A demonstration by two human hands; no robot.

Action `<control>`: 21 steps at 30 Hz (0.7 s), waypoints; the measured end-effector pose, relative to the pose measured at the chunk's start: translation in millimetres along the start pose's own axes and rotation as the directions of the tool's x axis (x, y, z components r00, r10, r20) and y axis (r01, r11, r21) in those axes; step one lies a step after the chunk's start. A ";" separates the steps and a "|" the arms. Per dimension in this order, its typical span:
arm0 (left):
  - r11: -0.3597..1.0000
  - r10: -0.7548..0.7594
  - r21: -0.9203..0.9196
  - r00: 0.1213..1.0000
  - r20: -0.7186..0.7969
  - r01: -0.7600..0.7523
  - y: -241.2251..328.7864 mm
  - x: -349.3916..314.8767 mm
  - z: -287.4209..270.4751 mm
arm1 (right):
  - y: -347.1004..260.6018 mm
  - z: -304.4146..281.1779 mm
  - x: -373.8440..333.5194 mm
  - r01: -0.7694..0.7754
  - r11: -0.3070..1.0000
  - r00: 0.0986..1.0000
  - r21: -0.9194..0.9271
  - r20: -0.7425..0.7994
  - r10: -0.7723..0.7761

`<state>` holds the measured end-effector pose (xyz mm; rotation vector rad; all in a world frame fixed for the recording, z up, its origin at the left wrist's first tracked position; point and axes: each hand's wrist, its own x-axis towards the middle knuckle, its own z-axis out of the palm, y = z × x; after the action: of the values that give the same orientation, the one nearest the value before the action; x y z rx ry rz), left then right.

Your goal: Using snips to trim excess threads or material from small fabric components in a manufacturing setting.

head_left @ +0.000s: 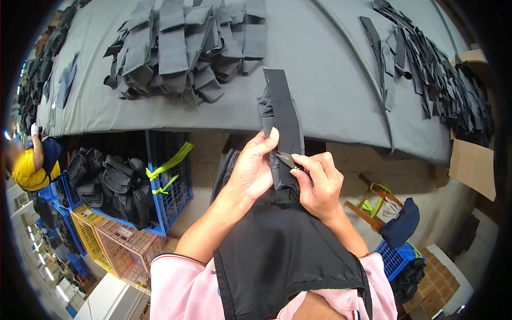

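Note:
My left hand (252,169) is closed on a dark grey sewn fabric piece (287,120), pinching it with the thumb on top. The piece is long and strap-like, with folded layers along its left side, and its far end lies over the near edge of the grey-covered table (320,69). Between the thumb and fingers of my right hand (321,184) is a small pair of thread snips (286,158). Their pointed blades touch or nearly touch the fabric beside my left thumb. The lower end of the piece hangs over the black apron (282,250) on my lap.
Stacked grey fabric pieces (173,48) lie on the table ahead, and loose dark strips (421,69) at the right. A blue crate (162,186) with black pouches (114,178) stands left, by a pink crate (128,248). A person in yellow (32,170) is far left. A wooden stool (368,208) stands right.

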<state>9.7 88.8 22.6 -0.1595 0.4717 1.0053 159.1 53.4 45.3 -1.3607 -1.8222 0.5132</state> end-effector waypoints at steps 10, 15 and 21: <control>0.990 0.048 0.132 0.998 -0.049 -0.041 -1.4 -4.6 0.5 | -2.5 -1.5 -4.6 -0.017 1.000 1.000 0.025 0.008 0.017; 0.980 0.073 0.189 0.994 -0.081 -0.056 3.0 -4.9 1.2 | 5.9 -19.9 -22.8 -0.291 0.913 0.956 0.285 0.046 0.290; 0.973 0.091 0.222 0.987 -0.134 -0.060 9.8 -6.0 -8.7 | 2.7 -23.1 -27.5 -0.397 0.801 0.909 0.449 0.067 0.412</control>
<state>-4.0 86.5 18.4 -0.0173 0.7197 1.0135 182.0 25.7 47.9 -1.4074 -1.2596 1.0649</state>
